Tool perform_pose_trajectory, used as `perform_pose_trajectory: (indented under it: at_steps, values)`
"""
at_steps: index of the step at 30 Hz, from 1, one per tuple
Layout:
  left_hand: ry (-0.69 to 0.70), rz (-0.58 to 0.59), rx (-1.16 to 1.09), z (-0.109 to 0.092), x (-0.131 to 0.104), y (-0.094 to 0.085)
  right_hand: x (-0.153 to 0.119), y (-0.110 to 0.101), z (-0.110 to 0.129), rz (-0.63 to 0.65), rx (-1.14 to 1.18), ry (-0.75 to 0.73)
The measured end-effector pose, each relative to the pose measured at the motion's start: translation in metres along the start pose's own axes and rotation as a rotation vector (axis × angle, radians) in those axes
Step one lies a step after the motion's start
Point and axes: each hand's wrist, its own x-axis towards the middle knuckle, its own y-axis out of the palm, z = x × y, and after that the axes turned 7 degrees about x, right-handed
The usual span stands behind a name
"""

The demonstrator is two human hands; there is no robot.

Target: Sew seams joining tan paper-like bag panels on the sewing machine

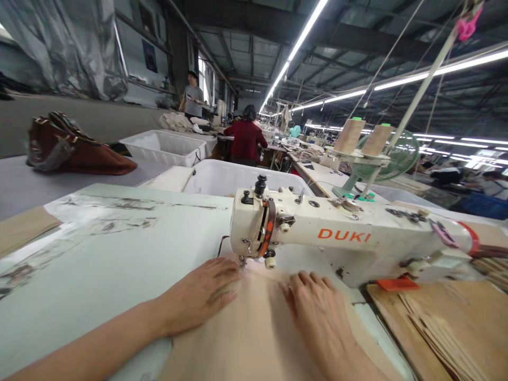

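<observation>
I see both hands flat on a tan fabric piece (pixel 254 328) at the near edge of the table (pixel 99 264), right in front of the sewing machine (pixel 341 238). Left hand (pixel 200 299) is open, palm down, fingers spread, fingertips touching the fabric just beside the needle area (pixel 242 260). Right hand (pixel 317 312) is also open and pressed flat, nothing pinched, resting on the fabric under the machine arm. Fabric runs between and under both palms, far end at the needle. Stack of tan cut pieces (pixel 444 328) near right. White bins (pixel 234 177) far behind the machine; brown bag (pixel 75 145) far left.
</observation>
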Motion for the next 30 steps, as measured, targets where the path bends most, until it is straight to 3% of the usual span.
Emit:
perform_pose_trajectory:
  at_steps: [5,8,12,15,20,26,30]
  values:
    - [-0.025,0.038,0.008,0.004,0.000,0.010,0.022,0.036,0.013,0.029,0.162,-0.239]
    - [-0.031,0.087,-0.017,0.001,0.001,0.005,0.030,0.055,-0.005,0.045,0.303,-0.398]
    - [-0.047,0.070,-0.012,-0.002,0.003,0.005,0.049,0.049,-0.031,0.180,0.342,-0.641]
    - [-0.024,0.002,0.032,0.002,0.003,0.011,0.054,0.043,-0.023,0.184,0.353,-0.589]
    - [0.034,-0.004,0.102,0.011,0.003,0.016,0.040,0.059,-0.001,0.068,0.413,-0.401]
    - [0.040,-0.030,0.178,0.011,-0.001,0.019,0.042,0.066,-0.011,0.051,0.430,-0.530]
    - [0.048,-0.075,0.220,0.016,-0.007,0.026,0.042,0.068,-0.006,0.043,0.383,-0.506]
